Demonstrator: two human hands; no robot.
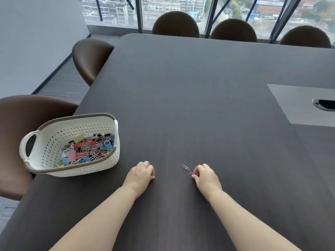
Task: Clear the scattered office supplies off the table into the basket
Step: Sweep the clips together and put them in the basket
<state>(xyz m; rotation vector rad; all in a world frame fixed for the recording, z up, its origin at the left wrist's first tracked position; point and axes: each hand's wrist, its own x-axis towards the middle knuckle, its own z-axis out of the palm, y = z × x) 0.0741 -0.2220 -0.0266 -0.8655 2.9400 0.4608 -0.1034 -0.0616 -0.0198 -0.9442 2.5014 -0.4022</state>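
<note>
A white perforated basket [45,142] with a brown rim stands at the table's left edge, holding several coloured binder clips and paper clips. On the dark table [199,87], one silver paper clip [185,167] lies loose. A second paper clip [191,173] is pinched at the fingertips of my right hand [205,175], low on the tabletop. My left hand [142,173] rests on the table to the right of the basket, fingers curled under; whether it holds anything is hidden.
Brown chairs stand along the left side [90,58] and the far edge [175,24] of the table. A grey cable panel [293,104] with an oval opening sits in the tabletop at the right. Windows lie beyond.
</note>
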